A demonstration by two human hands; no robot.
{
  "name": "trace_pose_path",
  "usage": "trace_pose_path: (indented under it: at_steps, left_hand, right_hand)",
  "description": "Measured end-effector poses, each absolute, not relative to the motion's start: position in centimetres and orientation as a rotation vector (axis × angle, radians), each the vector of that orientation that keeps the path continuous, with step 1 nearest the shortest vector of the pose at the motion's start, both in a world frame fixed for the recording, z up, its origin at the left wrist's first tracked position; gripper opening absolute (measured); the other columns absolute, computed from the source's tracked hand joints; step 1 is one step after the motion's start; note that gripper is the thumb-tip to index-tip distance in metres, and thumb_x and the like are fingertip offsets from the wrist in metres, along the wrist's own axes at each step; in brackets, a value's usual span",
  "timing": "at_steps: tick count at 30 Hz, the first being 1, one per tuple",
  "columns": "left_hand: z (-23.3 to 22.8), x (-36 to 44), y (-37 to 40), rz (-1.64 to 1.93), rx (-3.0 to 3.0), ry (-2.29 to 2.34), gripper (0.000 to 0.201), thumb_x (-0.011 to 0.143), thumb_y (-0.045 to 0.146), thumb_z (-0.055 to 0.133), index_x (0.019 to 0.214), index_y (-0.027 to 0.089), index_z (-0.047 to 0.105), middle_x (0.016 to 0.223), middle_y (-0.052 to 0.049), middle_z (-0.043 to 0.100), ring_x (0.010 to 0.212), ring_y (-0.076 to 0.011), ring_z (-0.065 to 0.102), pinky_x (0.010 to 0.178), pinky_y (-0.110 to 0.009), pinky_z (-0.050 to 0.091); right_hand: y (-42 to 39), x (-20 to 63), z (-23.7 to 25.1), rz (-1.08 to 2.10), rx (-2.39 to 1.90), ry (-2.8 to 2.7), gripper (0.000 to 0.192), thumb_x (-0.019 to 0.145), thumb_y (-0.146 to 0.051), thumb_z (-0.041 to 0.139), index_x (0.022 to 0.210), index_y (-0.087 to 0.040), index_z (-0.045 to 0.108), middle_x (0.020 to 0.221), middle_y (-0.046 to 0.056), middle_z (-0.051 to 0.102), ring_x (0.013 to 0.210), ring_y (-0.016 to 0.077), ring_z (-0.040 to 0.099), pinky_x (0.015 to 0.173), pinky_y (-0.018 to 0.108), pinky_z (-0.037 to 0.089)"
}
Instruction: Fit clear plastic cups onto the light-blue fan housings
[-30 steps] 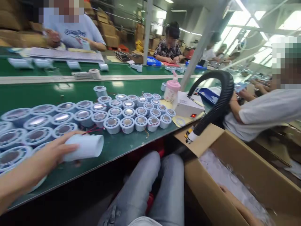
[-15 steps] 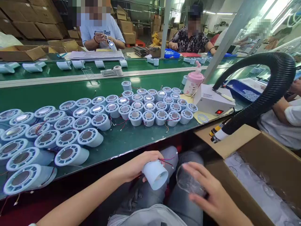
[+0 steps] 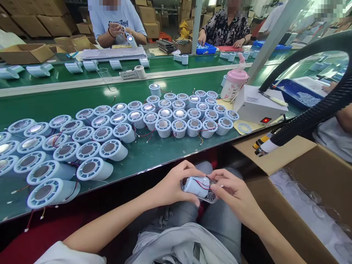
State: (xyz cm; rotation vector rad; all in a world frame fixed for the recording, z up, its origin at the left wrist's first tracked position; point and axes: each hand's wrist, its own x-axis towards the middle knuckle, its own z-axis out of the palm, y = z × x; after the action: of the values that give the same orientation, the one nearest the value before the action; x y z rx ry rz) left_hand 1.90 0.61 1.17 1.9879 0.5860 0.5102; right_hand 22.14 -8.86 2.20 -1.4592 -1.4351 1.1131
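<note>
Above my lap, my left hand (image 3: pixel 176 181) is wrapped round a light-blue cylindrical housing (image 3: pixel 195 186) lying on its side. A clear plastic cup (image 3: pixel 210 197) shows around the housing, its ribbed end toward the right. Thin red and black wires (image 3: pixel 202 184) run over the housing to my right hand (image 3: pixel 233 189). Its thumb and fingers are pinched on the wires at the cup's right end, a small white connector showing beside them. Exactly how far the housing sits inside the cup is partly hidden by my fingers.
Rows of similar light-blue housings (image 3: pixel 95 168) stand on the green bench (image 3: pixel 143 154). At right are a white box with a red switch (image 3: pixel 253 106), a black hose (image 3: pixel 310 99), a pink bottle (image 3: pixel 235 82) and an open carton (image 3: pixel 291 157) holding clear cups. Co-workers sit opposite.
The clear cup, earlier in my right hand and apart from the housing, is now around it. My hands have come together, and the housing has turned onto its side. The view has shifted slightly.
</note>
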Motion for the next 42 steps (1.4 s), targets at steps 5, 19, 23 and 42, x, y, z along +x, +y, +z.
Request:
trace_pose_path:
  at_steps: [5,19,23,42]
  left_hand:
    - [1.1,2.0,0.7,0.473,1.913,0.443,0.07,0.062,0.037,0.086,0.127,0.029,0.06,0.129,-0.009,0.058,0.12,-0.0273,0.053,0.1,-0.038,0.043]
    - [2.6,1.7,-0.8,0.36,1.446,0.52,0.068,0.07,0.03,0.081,0.132,0.03,0.053,0.108,-0.003,0.061,0.083,-0.0131,0.061,0.072,-0.024,0.052]
    - [3.2,1.2,-0.9,0.387,1.492,0.469,0.075,0.064,0.021,0.085,0.132,0.031,0.054,0.122,-0.004,0.061,0.103,-0.0196,0.062,0.088,-0.029,0.051]
    - [-1.6,20.9,7.4,0.26,1.137,0.362,0.06,0.059,0.035,0.087,0.109,0.01,0.067,0.111,-0.014,0.07,0.105,-0.0247,0.064,0.099,-0.04,0.043]
  right_hand:
    - [-8.6,22.9,1.5,1.216,-1.381,-1.129,0.039,0.082,-0.042,0.068,0.052,-0.018,0.063,0.098,0.008,0.063,0.093,0.0216,0.061,0.072,0.028,0.051]
    - [-11.3,23.7,1.4,0.712,-1.292,-1.792,0.046,0.079,-0.017,0.073,0.12,-0.032,0.055,0.133,0.004,0.058,0.121,0.0209,0.057,0.1,0.031,0.051]
    - [-11.3,23.6,1.5,0.923,-1.238,-1.663,0.051,0.079,-0.017,0.073,0.123,-0.034,0.053,0.133,0.003,0.056,0.125,0.0211,0.054,0.096,0.03,0.054]
    - [-7.2,29.9,-7.8,0.451,-1.328,-0.76,0.045,0.077,-0.03,0.071,0.113,-0.022,0.046,0.126,0.014,0.054,0.121,0.0282,0.054,0.099,0.048,0.05]
